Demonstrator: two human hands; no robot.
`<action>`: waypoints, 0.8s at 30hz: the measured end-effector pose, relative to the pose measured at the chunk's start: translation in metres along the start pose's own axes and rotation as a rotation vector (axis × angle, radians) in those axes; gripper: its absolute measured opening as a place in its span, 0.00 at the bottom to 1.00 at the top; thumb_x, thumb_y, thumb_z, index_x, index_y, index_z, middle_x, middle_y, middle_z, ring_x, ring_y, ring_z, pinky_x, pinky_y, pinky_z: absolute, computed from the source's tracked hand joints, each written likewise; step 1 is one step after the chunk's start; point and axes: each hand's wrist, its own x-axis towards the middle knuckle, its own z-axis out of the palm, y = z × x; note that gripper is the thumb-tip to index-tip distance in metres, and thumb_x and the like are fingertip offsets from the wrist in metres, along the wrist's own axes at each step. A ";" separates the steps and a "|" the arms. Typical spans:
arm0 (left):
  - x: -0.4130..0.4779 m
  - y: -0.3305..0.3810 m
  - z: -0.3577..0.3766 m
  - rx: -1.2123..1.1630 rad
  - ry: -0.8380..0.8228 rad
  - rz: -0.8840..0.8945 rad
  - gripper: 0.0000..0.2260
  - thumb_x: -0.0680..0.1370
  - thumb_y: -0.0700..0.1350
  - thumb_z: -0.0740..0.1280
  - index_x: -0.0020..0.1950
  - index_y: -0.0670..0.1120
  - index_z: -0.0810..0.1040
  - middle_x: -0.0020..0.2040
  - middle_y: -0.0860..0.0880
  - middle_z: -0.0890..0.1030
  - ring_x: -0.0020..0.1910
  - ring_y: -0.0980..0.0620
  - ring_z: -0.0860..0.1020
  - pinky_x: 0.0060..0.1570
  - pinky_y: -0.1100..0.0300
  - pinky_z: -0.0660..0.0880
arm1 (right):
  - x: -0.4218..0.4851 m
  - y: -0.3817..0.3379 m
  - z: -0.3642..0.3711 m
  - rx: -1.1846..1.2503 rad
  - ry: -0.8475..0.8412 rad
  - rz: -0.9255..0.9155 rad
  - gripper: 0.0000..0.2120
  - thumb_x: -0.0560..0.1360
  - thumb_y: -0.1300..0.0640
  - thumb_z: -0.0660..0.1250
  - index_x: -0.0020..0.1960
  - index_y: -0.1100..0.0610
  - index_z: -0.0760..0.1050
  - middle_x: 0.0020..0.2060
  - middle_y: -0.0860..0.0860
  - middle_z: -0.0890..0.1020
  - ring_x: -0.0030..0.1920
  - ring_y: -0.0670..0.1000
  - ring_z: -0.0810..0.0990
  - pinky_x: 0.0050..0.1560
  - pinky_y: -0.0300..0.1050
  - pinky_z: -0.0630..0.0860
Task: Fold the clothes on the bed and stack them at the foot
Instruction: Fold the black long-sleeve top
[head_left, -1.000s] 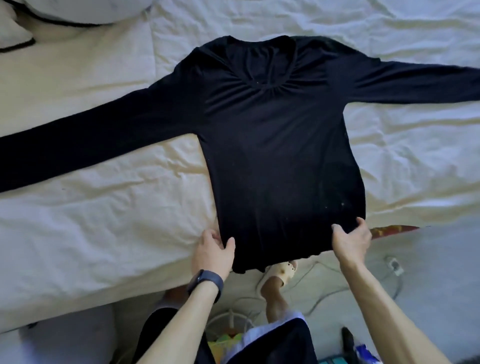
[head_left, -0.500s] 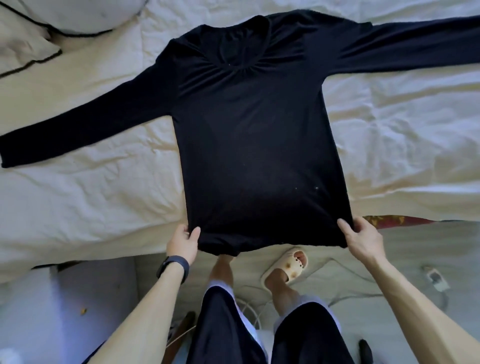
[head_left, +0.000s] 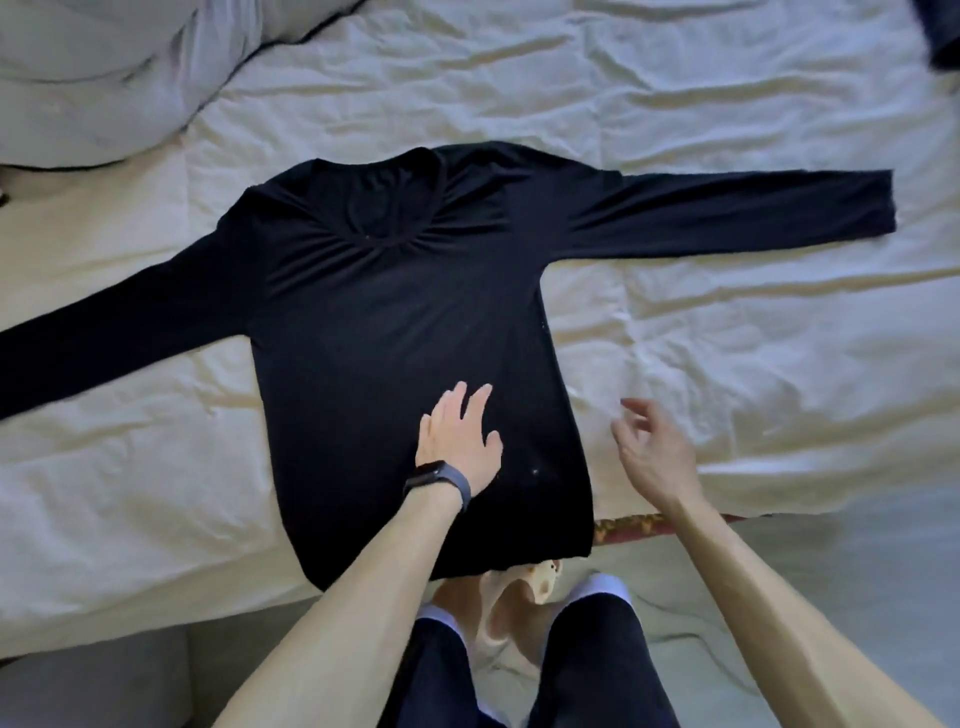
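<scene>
Black long-sleeve shirt (head_left: 395, 332) lies flat on the bed (head_left: 727, 322). Its hem (head_left: 519, 556) droops over the bed's near edge, collar (head_left: 384, 228) toward the far side, so the long axis runs away from me, sleeves (head_left: 727, 208) out sideways. It looks thin, light and floppy, so I'd pinch shoulder and hem. Left hand (head_left: 460, 441) presses flat on it, grip apart. Right hand (head_left: 649, 447) hovers over the bed, grip loose and empty.

Bed (head_left: 654, 522) with a wrinkly white sheet (head_left: 727, 338)
A black shirt (head_left: 395, 322) lies flat; a pillow (head_left: 93, 78) sits past its shoulder
</scene>
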 end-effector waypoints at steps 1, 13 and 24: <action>0.019 0.017 -0.005 0.047 -0.043 0.058 0.27 0.83 0.52 0.59 0.81 0.54 0.56 0.82 0.47 0.53 0.81 0.47 0.51 0.78 0.48 0.52 | 0.015 -0.008 -0.011 -0.005 0.004 -0.024 0.15 0.81 0.51 0.64 0.68 0.50 0.75 0.64 0.49 0.79 0.63 0.50 0.78 0.63 0.49 0.73; 0.204 0.175 -0.050 0.413 0.067 0.202 0.29 0.82 0.59 0.54 0.81 0.60 0.48 0.83 0.50 0.46 0.81 0.46 0.48 0.77 0.44 0.51 | 0.244 0.008 -0.195 0.412 0.342 0.351 0.38 0.77 0.42 0.71 0.77 0.58 0.58 0.67 0.56 0.71 0.63 0.57 0.75 0.62 0.50 0.71; 0.235 0.212 -0.050 0.187 -0.124 0.003 0.31 0.78 0.70 0.54 0.80 0.63 0.57 0.83 0.52 0.48 0.81 0.48 0.45 0.77 0.42 0.49 | 0.334 -0.015 -0.270 1.206 0.394 0.451 0.14 0.76 0.62 0.71 0.61 0.55 0.76 0.56 0.53 0.83 0.47 0.50 0.83 0.37 0.41 0.79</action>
